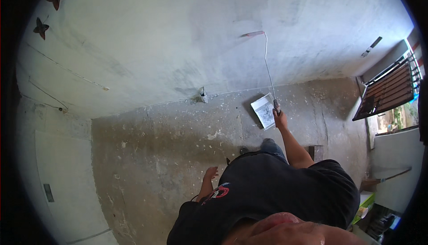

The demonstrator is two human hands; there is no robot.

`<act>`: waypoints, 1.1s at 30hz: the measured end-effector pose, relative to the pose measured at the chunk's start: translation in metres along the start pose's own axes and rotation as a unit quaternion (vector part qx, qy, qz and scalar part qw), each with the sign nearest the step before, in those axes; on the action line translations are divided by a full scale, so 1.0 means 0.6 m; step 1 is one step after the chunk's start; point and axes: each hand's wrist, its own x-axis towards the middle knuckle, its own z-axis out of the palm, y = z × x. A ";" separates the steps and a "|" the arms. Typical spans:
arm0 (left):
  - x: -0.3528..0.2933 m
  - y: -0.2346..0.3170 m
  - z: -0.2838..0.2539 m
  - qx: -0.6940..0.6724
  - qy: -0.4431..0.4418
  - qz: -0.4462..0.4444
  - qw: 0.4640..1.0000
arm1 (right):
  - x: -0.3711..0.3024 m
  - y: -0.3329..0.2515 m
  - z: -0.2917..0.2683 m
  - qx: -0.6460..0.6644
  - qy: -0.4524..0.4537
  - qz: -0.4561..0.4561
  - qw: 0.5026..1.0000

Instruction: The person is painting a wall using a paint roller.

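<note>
My right hand (280, 118) is wrapped round the dark handle of a paint roller. Its long, thin wire frame reaches up toward the wall, and the roller head (254, 34) is against the pale, patchily painted wall (214, 17). Below that hand, a white paint tray (268, 121) lies tilted in view on the floor, with grey-white paint smeared inside. My left hand (211, 172) hangs low beside my body, fingers loosely apart and holding nothing.
A small paint-marked container (203, 95) stands at the wall's foot. To the right are a barred metal panel (387, 94) by a bright opening, a broom (392, 176) and a green box (364, 202). Paint flecks spot the concrete floor (147, 164). Loose cables (67, 69) run along the left wall.
</note>
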 end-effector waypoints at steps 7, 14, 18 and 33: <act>0.008 0.055 -0.023 0.015 0.019 0.032 0.999 | -0.031 -0.056 -0.031 0.075 0.053 -0.038 0.995; 0.050 0.066 -0.049 -0.008 0.001 0.076 0.997 | 0.057 -0.258 -0.142 0.285 0.009 -0.070 0.956; 0.020 0.084 -0.039 0.002 0.041 0.093 0.995 | 0.094 -0.296 -0.159 0.291 0.030 -0.118 0.949; 0.004 0.020 -0.016 -0.015 0.016 0.025 0.999 | -0.012 0.040 0.033 0.029 0.021 0.094 0.995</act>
